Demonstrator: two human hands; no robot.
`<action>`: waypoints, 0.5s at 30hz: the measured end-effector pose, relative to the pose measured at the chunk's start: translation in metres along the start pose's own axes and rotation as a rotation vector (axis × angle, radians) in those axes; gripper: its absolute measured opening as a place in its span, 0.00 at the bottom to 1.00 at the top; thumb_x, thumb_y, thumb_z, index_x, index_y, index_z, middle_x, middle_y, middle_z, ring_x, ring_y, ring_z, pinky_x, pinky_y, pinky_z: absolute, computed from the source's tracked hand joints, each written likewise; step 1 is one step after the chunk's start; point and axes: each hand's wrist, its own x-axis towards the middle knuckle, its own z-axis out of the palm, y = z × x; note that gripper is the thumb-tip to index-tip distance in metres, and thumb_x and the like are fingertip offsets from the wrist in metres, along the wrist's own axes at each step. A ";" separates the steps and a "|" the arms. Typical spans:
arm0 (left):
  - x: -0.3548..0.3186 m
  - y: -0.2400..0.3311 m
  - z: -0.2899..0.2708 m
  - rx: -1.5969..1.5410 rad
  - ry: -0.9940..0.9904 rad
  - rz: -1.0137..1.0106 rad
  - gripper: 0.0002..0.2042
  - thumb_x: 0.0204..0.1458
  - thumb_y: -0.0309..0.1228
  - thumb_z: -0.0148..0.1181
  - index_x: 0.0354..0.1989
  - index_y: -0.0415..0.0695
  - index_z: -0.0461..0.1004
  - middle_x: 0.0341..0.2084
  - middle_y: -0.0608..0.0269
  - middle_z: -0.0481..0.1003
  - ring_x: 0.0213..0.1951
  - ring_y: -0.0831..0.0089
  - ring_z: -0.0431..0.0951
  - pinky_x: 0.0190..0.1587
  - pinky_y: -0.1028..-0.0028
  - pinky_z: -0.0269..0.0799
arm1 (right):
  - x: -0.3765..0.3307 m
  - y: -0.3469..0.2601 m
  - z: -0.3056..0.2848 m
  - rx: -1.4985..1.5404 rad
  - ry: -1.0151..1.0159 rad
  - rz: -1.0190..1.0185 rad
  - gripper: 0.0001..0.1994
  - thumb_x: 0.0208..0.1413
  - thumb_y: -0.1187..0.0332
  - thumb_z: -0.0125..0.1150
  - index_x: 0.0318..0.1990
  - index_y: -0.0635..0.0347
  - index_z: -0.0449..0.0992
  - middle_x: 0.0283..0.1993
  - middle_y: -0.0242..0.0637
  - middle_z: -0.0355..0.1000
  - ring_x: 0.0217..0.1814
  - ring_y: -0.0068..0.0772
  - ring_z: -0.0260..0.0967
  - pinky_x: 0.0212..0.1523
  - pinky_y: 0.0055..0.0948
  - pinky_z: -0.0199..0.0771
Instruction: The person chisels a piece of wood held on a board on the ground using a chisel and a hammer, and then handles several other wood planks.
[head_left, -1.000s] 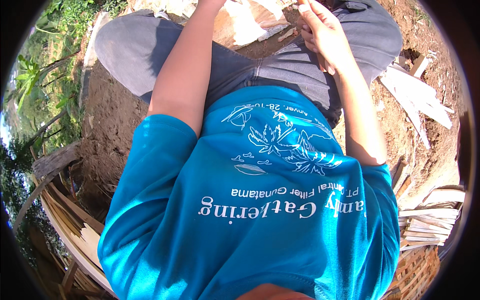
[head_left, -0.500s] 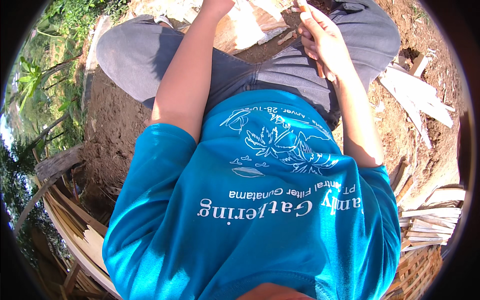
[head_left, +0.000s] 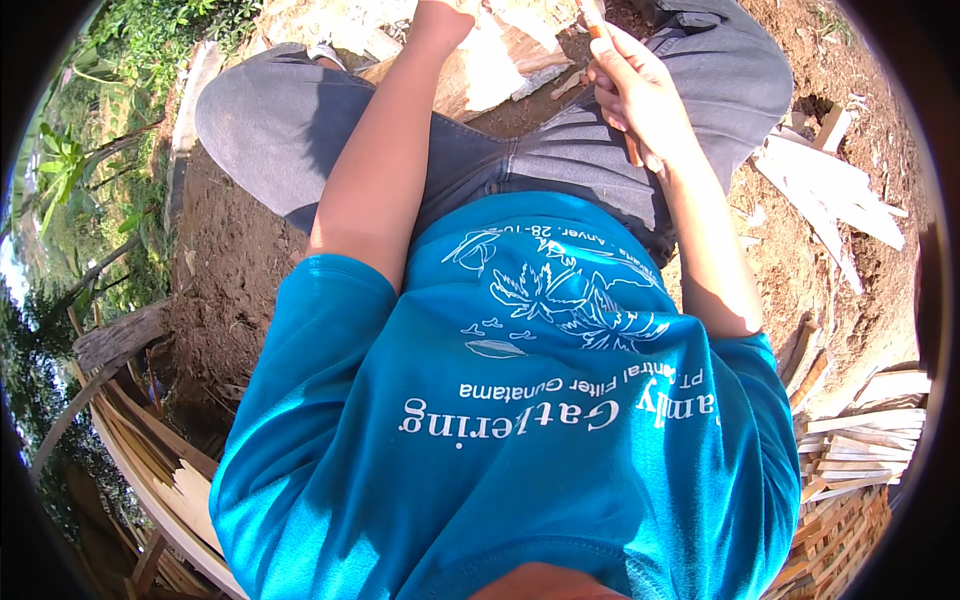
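At top centre of the frame a pale, rough-split block of wood (head_left: 500, 60) lies between the knees, and the left hand (head_left: 445, 15), cut off by the upper edge, rests on it, so whether that hand is open or closed cannot be told. Just to its right, the right hand (head_left: 635, 95) is curled closed around a thin wooden stick (head_left: 595, 15). Outward lie grey trousers (head_left: 290, 120), a blue printed shirt (head_left: 520, 430), bare brown soil (head_left: 230, 260), flat pale slats (head_left: 830, 190) at right, and stacked strips (head_left: 850, 450) at lower right.
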 end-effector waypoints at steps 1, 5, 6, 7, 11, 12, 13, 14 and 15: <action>0.000 -0.001 0.000 -0.005 -0.008 -0.007 0.17 0.60 0.26 0.57 0.58 0.41 0.70 0.44 0.54 0.78 0.46 0.63 0.77 0.49 0.66 0.73 | 0.001 0.000 0.000 0.001 0.003 0.010 0.18 0.70 0.61 0.54 0.64 0.51 0.70 0.28 0.20 0.60 0.19 0.05 0.49 0.18 0.10 0.53; 0.002 0.002 0.001 0.005 -0.028 -0.040 0.18 0.60 0.25 0.57 0.59 0.41 0.69 0.44 0.54 0.78 0.45 0.64 0.77 0.49 0.67 0.73 | 0.000 0.000 0.001 -0.016 0.020 0.007 0.19 0.70 0.61 0.54 0.65 0.51 0.70 0.28 0.20 0.60 0.19 0.05 0.49 0.18 0.10 0.53; 0.002 0.004 0.001 -0.013 -0.029 -0.077 0.18 0.60 0.25 0.57 0.59 0.41 0.69 0.44 0.54 0.78 0.45 0.64 0.77 0.48 0.67 0.73 | 0.000 -0.001 0.001 -0.024 0.011 -0.003 0.19 0.70 0.61 0.54 0.65 0.51 0.70 0.28 0.20 0.60 0.19 0.05 0.49 0.18 0.10 0.53; 0.000 0.008 0.000 -0.031 -0.029 -0.115 0.17 0.60 0.25 0.57 0.59 0.41 0.69 0.43 0.54 0.78 0.45 0.64 0.77 0.48 0.67 0.74 | 0.000 -0.003 0.002 -0.032 0.000 -0.012 0.19 0.70 0.62 0.54 0.65 0.51 0.70 0.29 0.20 0.60 0.19 0.05 0.49 0.18 0.10 0.52; -0.002 0.006 0.001 -0.106 -0.030 -0.128 0.17 0.61 0.24 0.56 0.59 0.41 0.69 0.42 0.57 0.78 0.43 0.66 0.76 0.45 0.68 0.74 | 0.001 -0.005 0.004 -0.066 -0.019 -0.007 0.19 0.70 0.62 0.54 0.66 0.51 0.69 0.29 0.21 0.61 0.19 0.05 0.50 0.17 0.10 0.52; -0.002 0.007 0.002 -0.115 -0.034 -0.136 0.17 0.61 0.24 0.56 0.59 0.41 0.69 0.41 0.57 0.77 0.42 0.66 0.76 0.45 0.68 0.74 | 0.002 -0.005 0.003 -0.076 -0.022 -0.015 0.19 0.70 0.62 0.54 0.66 0.51 0.69 0.29 0.21 0.61 0.19 0.05 0.50 0.17 0.10 0.52; -0.002 0.007 0.002 -0.126 -0.041 -0.143 0.17 0.61 0.23 0.56 0.59 0.41 0.69 0.41 0.58 0.77 0.42 0.67 0.76 0.45 0.68 0.74 | 0.002 -0.006 0.002 -0.084 -0.026 -0.022 0.19 0.70 0.62 0.54 0.66 0.50 0.69 0.29 0.21 0.61 0.19 0.05 0.49 0.18 0.10 0.52; -0.002 0.007 0.002 -0.135 -0.047 -0.149 0.18 0.61 0.23 0.56 0.59 0.41 0.69 0.41 0.58 0.77 0.41 0.67 0.76 0.44 0.68 0.73 | 0.002 -0.008 0.003 -0.092 -0.031 -0.028 0.20 0.70 0.62 0.54 0.67 0.50 0.69 0.30 0.21 0.61 0.19 0.05 0.49 0.18 0.09 0.52; -0.001 0.007 0.002 -0.145 -0.055 -0.155 0.18 0.61 0.23 0.56 0.59 0.41 0.69 0.40 0.58 0.77 0.41 0.67 0.76 0.44 0.68 0.73 | 0.002 -0.012 0.005 -0.086 -0.029 -0.085 0.18 0.71 0.63 0.53 0.65 0.53 0.69 0.29 0.20 0.60 0.20 0.06 0.50 0.19 0.11 0.51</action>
